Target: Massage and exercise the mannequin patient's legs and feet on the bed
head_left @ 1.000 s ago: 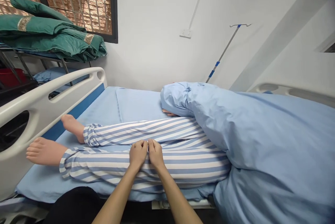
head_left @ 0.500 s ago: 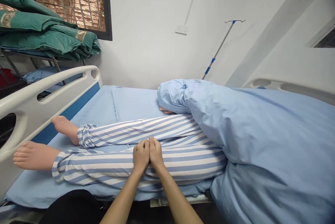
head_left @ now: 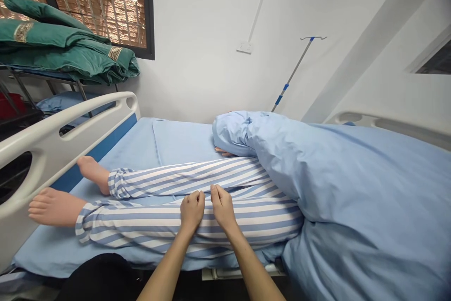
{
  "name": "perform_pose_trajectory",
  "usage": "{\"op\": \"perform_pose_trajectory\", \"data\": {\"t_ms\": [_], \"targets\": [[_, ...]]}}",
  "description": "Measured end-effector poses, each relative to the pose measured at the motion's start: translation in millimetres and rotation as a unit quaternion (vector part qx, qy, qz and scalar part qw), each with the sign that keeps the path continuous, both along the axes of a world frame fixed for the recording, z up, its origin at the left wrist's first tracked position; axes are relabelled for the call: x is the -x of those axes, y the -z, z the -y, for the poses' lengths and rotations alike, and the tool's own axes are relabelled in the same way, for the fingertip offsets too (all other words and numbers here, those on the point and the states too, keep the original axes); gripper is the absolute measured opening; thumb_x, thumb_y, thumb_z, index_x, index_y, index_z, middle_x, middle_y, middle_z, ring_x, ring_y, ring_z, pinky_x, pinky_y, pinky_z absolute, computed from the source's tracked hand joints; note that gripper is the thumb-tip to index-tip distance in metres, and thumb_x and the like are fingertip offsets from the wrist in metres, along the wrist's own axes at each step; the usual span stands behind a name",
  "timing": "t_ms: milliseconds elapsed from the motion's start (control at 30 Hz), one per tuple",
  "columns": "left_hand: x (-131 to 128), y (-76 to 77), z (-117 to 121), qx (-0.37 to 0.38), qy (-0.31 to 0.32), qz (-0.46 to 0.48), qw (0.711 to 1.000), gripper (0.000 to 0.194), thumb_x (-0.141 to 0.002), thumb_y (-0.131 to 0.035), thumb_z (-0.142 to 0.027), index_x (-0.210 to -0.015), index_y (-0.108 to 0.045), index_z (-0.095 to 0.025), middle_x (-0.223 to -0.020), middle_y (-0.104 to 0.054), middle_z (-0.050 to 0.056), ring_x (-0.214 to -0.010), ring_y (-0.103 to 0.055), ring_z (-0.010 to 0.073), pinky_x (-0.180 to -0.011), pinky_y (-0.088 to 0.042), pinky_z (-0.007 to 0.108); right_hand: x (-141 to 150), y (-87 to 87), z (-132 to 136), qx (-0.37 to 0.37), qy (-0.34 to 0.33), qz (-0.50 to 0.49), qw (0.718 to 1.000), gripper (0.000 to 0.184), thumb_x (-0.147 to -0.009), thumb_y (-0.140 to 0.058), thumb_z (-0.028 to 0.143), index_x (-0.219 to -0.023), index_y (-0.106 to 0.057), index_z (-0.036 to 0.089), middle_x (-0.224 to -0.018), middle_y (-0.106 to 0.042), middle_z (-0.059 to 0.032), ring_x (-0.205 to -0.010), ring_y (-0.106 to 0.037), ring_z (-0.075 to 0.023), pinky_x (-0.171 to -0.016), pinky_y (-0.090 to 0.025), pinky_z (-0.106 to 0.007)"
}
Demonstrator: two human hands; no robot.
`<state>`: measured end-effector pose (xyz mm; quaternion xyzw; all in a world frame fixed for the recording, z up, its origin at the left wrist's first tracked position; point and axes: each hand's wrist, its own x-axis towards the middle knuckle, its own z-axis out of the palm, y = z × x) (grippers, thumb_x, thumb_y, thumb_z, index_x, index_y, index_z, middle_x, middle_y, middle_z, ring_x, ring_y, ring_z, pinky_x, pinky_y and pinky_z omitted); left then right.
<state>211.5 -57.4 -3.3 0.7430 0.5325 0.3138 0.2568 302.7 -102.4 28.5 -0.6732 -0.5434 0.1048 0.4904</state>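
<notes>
My left hand (head_left: 192,210) and my right hand (head_left: 222,206) are over the near leg of the striped trousers (head_left: 141,219), around the knee and thigh. Both hands have their fingers curled in, with the backs of the hands facing me. A small gap separates them. The undersides are hidden, so I cannot tell whether either one grips the cloth. Blue and white striped trousers cover both legs of a figure that looks like a manikin. Its bare near foot (head_left: 56,208) and far foot (head_left: 93,174) point left.
A light blue quilt (head_left: 352,183) is folded back over the figure's upper body on the right. The bed's footboard (head_left: 88,113) rises at the left. Green folded bedding (head_left: 81,57) sits beneath the window, and an IV pole (head_left: 296,68) stands at the back.
My hands, side by side and touching before, have come apart. The right hand has moved to the right. The view has shifted slightly.
</notes>
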Motion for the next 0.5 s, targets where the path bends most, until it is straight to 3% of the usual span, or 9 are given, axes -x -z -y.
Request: {"op": "perform_pose_trajectory", "data": {"t_ms": [200,400,500], "targets": [[-0.7,-3.4,2.1,0.003,0.005,-0.015,1.000,0.035,-0.085,-0.035,-0.031,-0.057,-0.053,-0.019,-0.062,-0.062,0.002,-0.062,-0.051,0.0130,-0.060,-0.024,0.025,-5.7,33.2,2.5,0.020,0.019,0.057,0.998,0.036,-0.090,-0.030,0.037,-0.061,-0.041,0.020,-0.051,-0.042,0.0032,-0.049,-0.039,-0.0115,-0.052,-0.023,-0.025],[-3.6,-4.2,2.6,0.019,0.019,-0.027,0.999,0.034,-0.084,-0.036,-0.031,-0.058,-0.054,-0.019,-0.065,-0.062,0.003,-0.065,-0.051,0.0138,-0.061,-0.026,0.024,-5.5,32.8,2.3,0.001,0.028,0.022,0.999,0.035,-0.090,-0.030,0.035,-0.061,-0.041,0.020,-0.051,-0.042,0.0030,-0.050,-0.039,-0.0113,-0.052,-0.025,-0.024],[-9.6,-12.6,4.0,0.043,0.074,-0.012,0.996,0.034,-0.083,-0.037,-0.031,-0.056,-0.052,-0.018,-0.063,-0.060,0.003,-0.063,-0.048,0.0126,-0.060,-0.027,0.024,-7.4,33.2,2.9,-0.014,0.036,-0.011,0.999,0.035,-0.090,-0.030,0.036,-0.061,-0.041,0.020,-0.052,-0.042,0.0034,-0.051,-0.038,-0.0113,-0.052,-0.026,-0.024]]}}
